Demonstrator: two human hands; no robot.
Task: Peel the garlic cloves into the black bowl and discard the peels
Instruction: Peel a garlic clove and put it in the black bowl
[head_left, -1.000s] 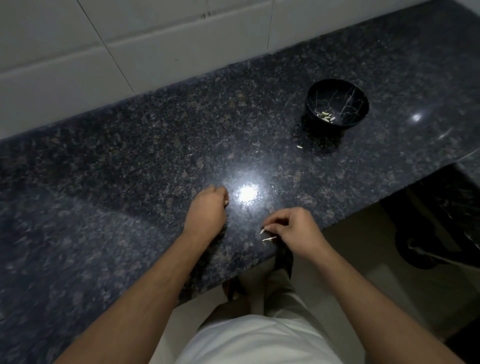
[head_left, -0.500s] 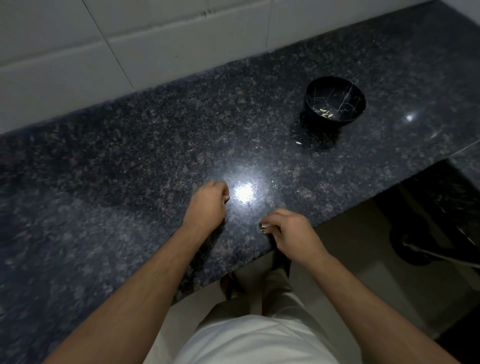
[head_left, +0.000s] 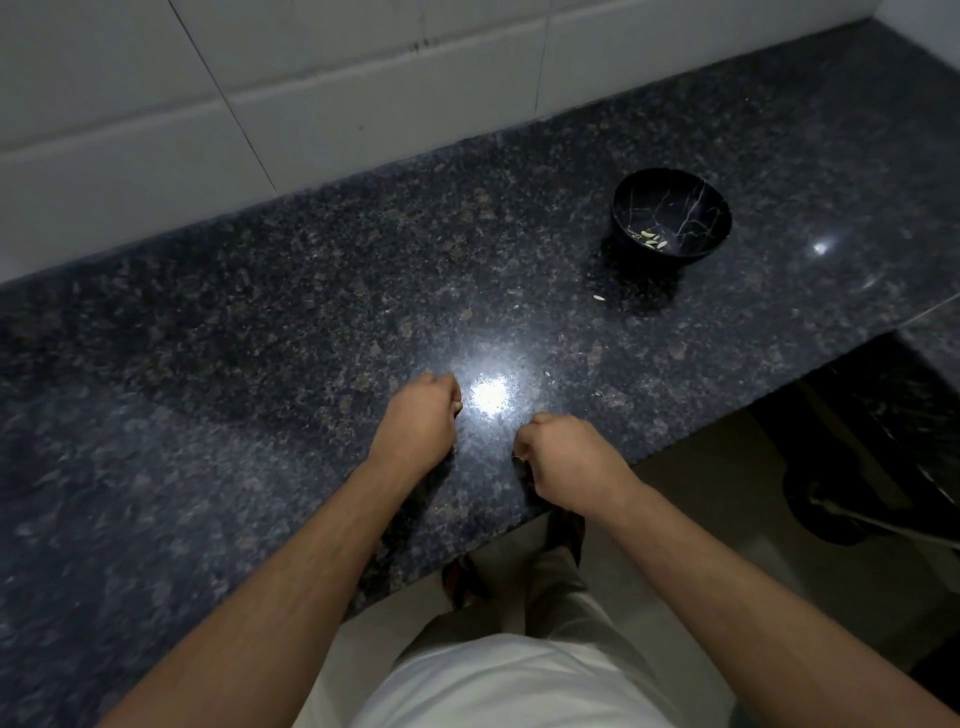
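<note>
White wall tiles back a dark speckled granite countertop, which carries a bright glare spot near its front edge. Close to that front edge, both of the person's hands rest over the stone with their backs to the camera. Just beside the glare, the left hand is curled into a loose fist; whether anything lies inside it cannot be told. Nearer the edge, the right hand is likewise curled tight, its fingertips tucked under, and what it grasps, if anything, is hidden. Toward the right end of the countertop, well apart from the hands, stands the black bowl, veined with pale lines, holding a few small pale garlic cloves at its bottom. One more pale piece lies on the stone near the bowl's front-left side. Below the front edge show a white shirt and light trousers.
</note>
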